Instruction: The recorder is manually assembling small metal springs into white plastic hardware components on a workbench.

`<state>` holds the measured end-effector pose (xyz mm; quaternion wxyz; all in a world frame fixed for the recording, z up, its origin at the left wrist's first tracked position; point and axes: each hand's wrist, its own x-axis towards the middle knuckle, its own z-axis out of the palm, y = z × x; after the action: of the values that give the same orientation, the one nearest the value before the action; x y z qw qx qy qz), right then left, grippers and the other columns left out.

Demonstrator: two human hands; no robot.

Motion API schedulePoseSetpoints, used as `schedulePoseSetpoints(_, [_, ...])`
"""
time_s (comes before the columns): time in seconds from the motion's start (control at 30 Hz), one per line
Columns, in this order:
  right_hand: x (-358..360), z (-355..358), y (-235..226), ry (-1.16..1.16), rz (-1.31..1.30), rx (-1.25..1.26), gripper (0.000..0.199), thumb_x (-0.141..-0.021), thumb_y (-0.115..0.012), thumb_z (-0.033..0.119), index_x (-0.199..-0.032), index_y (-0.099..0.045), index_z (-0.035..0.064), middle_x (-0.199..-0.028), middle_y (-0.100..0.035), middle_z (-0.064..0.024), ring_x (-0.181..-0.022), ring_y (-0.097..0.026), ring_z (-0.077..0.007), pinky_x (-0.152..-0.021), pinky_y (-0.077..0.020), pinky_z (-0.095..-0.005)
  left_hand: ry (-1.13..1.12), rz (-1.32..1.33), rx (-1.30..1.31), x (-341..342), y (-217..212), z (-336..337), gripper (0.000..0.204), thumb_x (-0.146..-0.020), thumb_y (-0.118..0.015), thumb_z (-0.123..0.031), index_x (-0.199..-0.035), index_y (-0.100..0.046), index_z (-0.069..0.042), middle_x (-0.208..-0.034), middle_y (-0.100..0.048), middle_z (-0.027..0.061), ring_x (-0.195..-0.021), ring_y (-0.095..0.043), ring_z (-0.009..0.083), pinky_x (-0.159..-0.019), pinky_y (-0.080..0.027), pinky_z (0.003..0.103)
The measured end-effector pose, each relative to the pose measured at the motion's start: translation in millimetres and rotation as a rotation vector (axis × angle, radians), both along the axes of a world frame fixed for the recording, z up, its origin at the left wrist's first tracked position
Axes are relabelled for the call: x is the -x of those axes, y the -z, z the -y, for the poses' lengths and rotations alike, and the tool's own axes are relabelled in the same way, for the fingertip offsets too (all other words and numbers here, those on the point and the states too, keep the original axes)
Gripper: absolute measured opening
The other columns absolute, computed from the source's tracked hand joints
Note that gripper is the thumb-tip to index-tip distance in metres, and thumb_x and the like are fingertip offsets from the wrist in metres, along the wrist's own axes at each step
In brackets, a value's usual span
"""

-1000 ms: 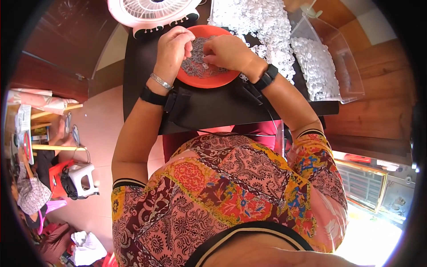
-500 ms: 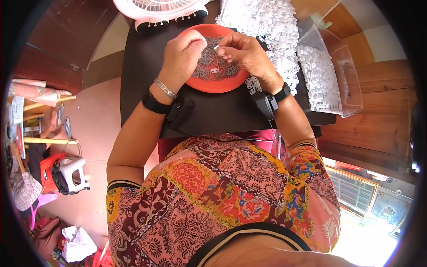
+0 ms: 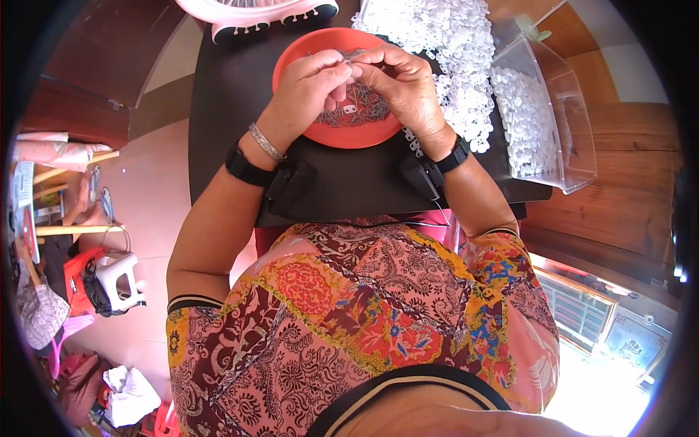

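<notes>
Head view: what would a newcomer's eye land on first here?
The two hands, left hand and right hand, meet fingertip to fingertip over an orange-red bowl of small grey parts on the black table. Right of it lies a heap of white pieces and a clear bin.

Since 1 s ago both hands left the dish contents and came together. The left hand [image 3: 309, 91], before spread flat on the small metal parts in the orange dish [image 3: 364, 131], is now lifted w/ fingertips pinched at approx. the dish centre. The right hand [image 3: 404, 84], before at 3 o'clock of the dish, moved toward 12 o'clock; its fingertips now meet the left ones.
</notes>
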<state>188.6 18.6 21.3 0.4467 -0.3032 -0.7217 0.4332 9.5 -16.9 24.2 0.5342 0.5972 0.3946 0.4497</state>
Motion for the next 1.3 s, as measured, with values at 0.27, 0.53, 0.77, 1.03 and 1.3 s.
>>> schedulePoseSetpoints(0.27, [1.1, -0.2, -7.1, 0.050, 0.157, -0.390, 0.012, -0.080, -0.071, 0.009, -0.090, -0.067, 0.0049, -0.081, -0.066, -0.0076, -0.069, -0.065, -0.0162, -0.062, -0.0519, -0.0259, 0.084, 0.178, 0.117, 4.3, 2.1, -2.3, 0.022, -0.092, -0.044, -0.022, -0.086, -0.057, -0.005, -0.066, -0.052, -0.0005, -0.056, -0.048, 0.0071, -0.052, -0.037, 0.020])
schedulePoseSetpoints(0.53, [2.6, 3.6, -11.1, 0.059, 0.347, -0.471, 0.019, -0.076, -0.072, 0.012, -0.093, -0.066, 0.0082, -0.085, -0.064, -0.0077, -0.073, -0.064, -0.0241, -0.064, -0.0519, -0.0311, 0.014, 0.101, 0.093, 13.6, 2.3, -5.3, 0.021, -0.089, -0.046, -0.021, -0.077, -0.054, -0.006, -0.063, -0.050, -0.0008, -0.052, -0.045, 0.0074, -0.050, -0.034, 0.020])
schedulePoseSetpoints(0.77, [7.0, 13.4, -4.6, -0.124, 0.749, -0.685, 0.019, -0.073, -0.069, 0.019, -0.090, -0.067, 0.0109, -0.085, -0.058, -0.0057, -0.089, -0.058, -0.0232, -0.072, -0.0501, -0.0348, -0.145, 0.189, 0.080, 14.7, 5.0, -8.1, 0.020, -0.088, -0.047, -0.019, -0.075, -0.054, -0.006, -0.062, -0.050, -0.0007, -0.052, -0.045, 0.0069, -0.049, -0.033, 0.019])
schedulePoseSetpoints(1.03, [-0.6, 4.8, -2.0, -0.017, 0.745, -0.644, 0.010, -0.077, -0.066, 0.011, -0.086, -0.064, 0.0066, -0.082, -0.059, -0.0061, -0.079, -0.059, -0.0252, -0.068, -0.0491, -0.0340, -0.153, 0.179, 0.126, 9.6, 6.2, -7.6, 0.019, -0.088, -0.048, -0.019, -0.075, -0.055, -0.006, -0.062, -0.052, 0.0000, -0.052, -0.045, 0.0072, -0.049, -0.033, 0.019])
schedulePoseSetpoints(1.3, [-5.9, -1.7, -1.0, -0.126, 0.198, 0.182, 0.010, -0.085, -0.062, 0.008, -0.093, -0.063, 0.0006, -0.080, -0.065, -0.0032, -0.072, -0.060, -0.0090, -0.068, -0.0495, -0.0229, -0.083, 0.193, 0.132, 2.8, 11.4, -8.1, 0.020, -0.089, -0.048, -0.021, -0.078, -0.056, -0.006, -0.064, -0.053, 0.0005, -0.054, -0.046, 0.0078, -0.050, -0.034, 0.020])
